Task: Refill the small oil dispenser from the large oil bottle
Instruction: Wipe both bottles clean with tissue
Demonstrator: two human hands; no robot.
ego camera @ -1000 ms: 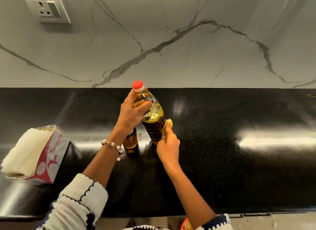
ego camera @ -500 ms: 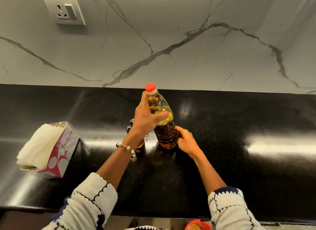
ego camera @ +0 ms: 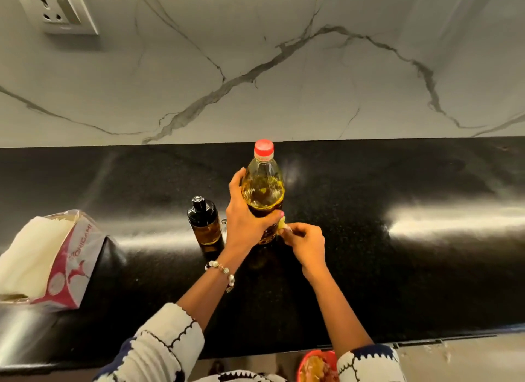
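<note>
Since the earlier frame, the right hand (ego camera: 305, 241) has shifted to pinch a yellowish scrap at the side of the upright large oil bottle (ego camera: 262, 194), gripped by the left hand (ego camera: 245, 219), with the capped dispenser (ego camera: 204, 221) just left on the counter (ego camera: 397, 268).

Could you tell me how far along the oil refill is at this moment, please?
Early stage. Done: the large oil bottle and small dispenser stand side by side on the black counter. In hand: the left hand grips the bottle while the right hand pinches something small and yellowish at its side. Left: the red cap is on and the dispenser's black top is on, so no pouring yet.
</note>
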